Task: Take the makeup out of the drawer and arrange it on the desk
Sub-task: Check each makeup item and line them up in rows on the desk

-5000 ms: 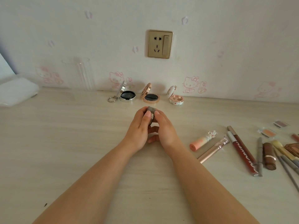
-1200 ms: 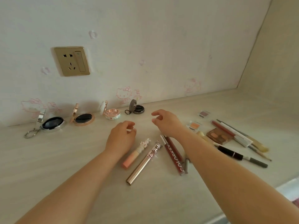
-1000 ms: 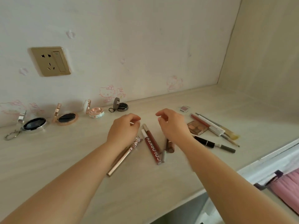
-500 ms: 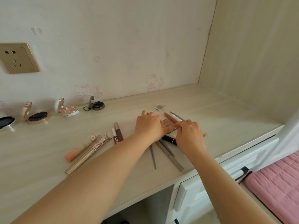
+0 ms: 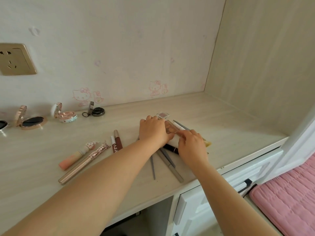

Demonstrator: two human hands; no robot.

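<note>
Gripping eyeshadow palette (image 5: 170, 127), both hands — left hand (image 5: 153, 132), right hand (image 5: 191, 144); desk (image 5: 230, 133) edge near

Matt pale wood-grain desk (image 5: 213, 116); glossy rose-gold metallic compact (image 5: 30, 119); quilted pink cloth cushion (image 5: 289, 198).

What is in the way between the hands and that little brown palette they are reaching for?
Nothing visible. Both the left hand and the right hand are already on the brown palette, which lies on top of a white tube and pencils on the desk. How firmly they grip it cannot be told.
</note>
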